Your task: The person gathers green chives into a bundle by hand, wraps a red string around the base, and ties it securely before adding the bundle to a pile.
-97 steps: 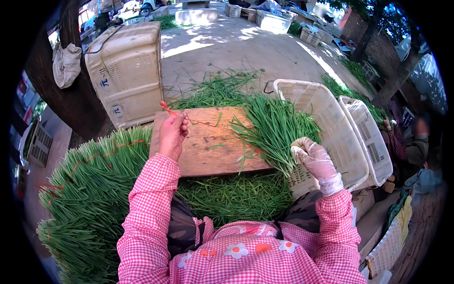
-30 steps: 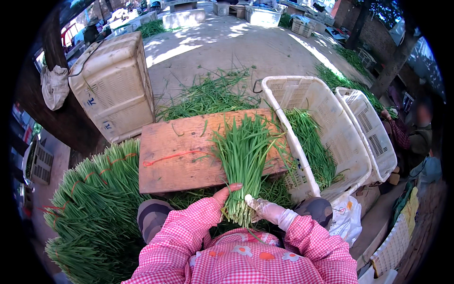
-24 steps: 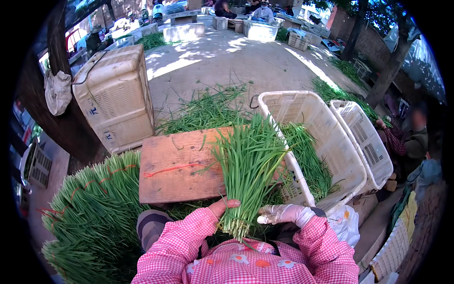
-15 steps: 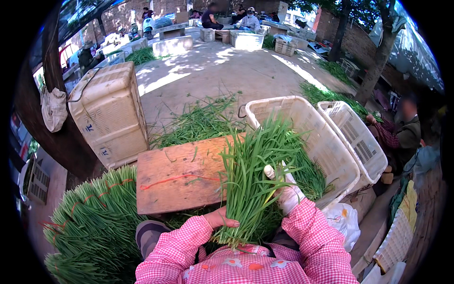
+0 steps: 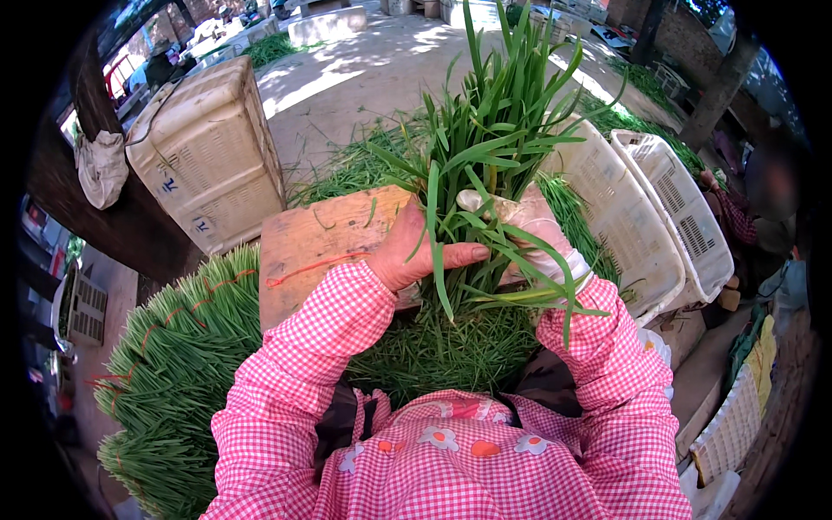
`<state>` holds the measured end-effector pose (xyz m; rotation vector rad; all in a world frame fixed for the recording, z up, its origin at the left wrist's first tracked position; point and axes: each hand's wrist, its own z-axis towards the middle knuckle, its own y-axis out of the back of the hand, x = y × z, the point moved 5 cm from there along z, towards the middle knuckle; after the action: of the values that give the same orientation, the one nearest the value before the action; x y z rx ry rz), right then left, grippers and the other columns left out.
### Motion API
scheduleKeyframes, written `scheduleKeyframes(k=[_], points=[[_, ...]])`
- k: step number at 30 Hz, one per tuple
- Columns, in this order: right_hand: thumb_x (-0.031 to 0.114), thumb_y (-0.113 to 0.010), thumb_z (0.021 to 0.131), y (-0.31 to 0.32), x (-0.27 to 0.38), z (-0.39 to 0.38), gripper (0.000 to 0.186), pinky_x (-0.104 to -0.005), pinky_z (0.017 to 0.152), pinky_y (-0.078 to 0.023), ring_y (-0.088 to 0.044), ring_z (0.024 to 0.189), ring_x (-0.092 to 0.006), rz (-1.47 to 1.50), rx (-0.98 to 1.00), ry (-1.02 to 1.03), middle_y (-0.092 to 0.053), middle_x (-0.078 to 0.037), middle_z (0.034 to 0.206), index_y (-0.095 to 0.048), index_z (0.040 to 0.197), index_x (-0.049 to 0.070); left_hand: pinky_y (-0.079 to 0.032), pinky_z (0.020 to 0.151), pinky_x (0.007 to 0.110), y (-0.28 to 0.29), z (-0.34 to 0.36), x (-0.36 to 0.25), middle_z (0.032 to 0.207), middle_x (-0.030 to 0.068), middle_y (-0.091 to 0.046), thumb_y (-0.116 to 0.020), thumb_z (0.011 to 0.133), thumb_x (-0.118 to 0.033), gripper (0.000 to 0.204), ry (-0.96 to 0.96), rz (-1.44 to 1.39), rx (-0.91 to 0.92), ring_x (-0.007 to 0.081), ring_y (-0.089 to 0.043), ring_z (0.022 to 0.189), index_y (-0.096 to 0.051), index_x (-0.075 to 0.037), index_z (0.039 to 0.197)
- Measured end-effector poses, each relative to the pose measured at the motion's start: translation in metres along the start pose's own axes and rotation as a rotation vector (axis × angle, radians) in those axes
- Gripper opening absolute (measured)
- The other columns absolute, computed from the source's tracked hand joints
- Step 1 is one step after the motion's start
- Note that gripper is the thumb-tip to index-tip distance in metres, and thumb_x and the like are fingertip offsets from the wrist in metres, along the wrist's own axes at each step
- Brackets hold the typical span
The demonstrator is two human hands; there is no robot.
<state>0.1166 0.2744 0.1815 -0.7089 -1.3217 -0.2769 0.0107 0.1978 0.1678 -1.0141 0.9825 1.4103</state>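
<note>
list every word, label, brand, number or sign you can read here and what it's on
Beige crate at the left: two blue marks on its side, which I won't copy out.
Elsewhere: no writing I can make out; anything far off is too small or blurred.

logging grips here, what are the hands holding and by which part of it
The bare left hand and the pale-gloved right hand hold a bunch of long flat green leaves around its lower part, from both sides.

The left hand (image 5: 425, 251) and gloved right hand (image 5: 530, 224) hold greens (image 5: 498, 143) over the surface (image 5: 299, 232); a red tie (image 5: 316, 271) lies on it, bundles (image 5: 178, 364) left of it, a crate (image 5: 620, 212) right.
</note>
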Motion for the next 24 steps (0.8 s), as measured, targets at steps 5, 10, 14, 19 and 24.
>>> scheduleKeyframes(k=[5,10,14,19,24], points=[[0.015,-0.072,0.074,0.000,0.032,0.016,0.043,-0.0265,0.069,-0.048,-0.059,0.082,-0.0124,-0.257,0.145,0.140,-0.064,-0.007,0.096,-0.056,0.111,0.000,-0.043,0.087,0.033,0.017,0.032,-0.035,0.107,0.0109,-0.059,-0.081,0.063,-0.028,0.069,-0.182,0.229,-0.026,0.0200,-0.055,0.097,-0.047,0.001,0.116],[0.018,-0.073,0.074,0.018,0.004,0.044,0.048,-0.0275,0.072,-0.048,-0.059,0.085,-0.0137,-0.211,0.081,0.197,-0.063,-0.007,0.099,-0.055,0.114,0.000,-0.045,0.082,0.034,0.032,0.054,0.001,0.101,0.0089,-0.061,-0.077,0.068,-0.020,0.044,-0.364,0.351,-0.046,0.0189,-0.057,0.090,-0.058,-0.002,0.103],[0.020,-0.076,0.070,0.031,-0.017,0.068,0.050,-0.0306,0.081,-0.045,-0.057,0.092,-0.0168,-0.450,0.054,0.089,-0.062,-0.009,0.102,-0.054,0.110,0.000,-0.043,0.089,0.034,0.032,0.062,0.045,0.113,0.0109,-0.055,-0.082,0.061,-0.023,0.076,-0.257,0.361,-0.095,0.0197,-0.051,0.103,-0.042,-0.004,0.122],[0.021,-0.070,0.074,0.043,0.002,0.082,0.046,-0.0273,0.069,-0.047,-0.061,0.075,-0.0171,-0.520,-0.013,0.099,-0.064,-0.012,0.089,-0.052,0.109,-0.004,-0.039,0.095,0.032,0.035,0.075,0.044,0.121,0.0133,-0.047,-0.084,0.057,-0.027,0.117,-0.256,0.307,-0.144,0.0222,-0.048,0.110,-0.003,-0.002,0.137],[0.015,-0.062,0.080,0.021,0.010,0.076,0.018,-0.0237,0.068,-0.046,-0.058,0.074,-0.0093,-0.102,-0.020,0.047,-0.063,0.000,0.081,-0.065,0.093,0.003,-0.034,0.100,0.033,0.026,0.076,0.042,0.122,0.0167,-0.048,-0.085,0.052,-0.025,0.118,-0.218,0.528,-0.147,0.0261,-0.049,0.112,-0.006,0.004,0.134]])
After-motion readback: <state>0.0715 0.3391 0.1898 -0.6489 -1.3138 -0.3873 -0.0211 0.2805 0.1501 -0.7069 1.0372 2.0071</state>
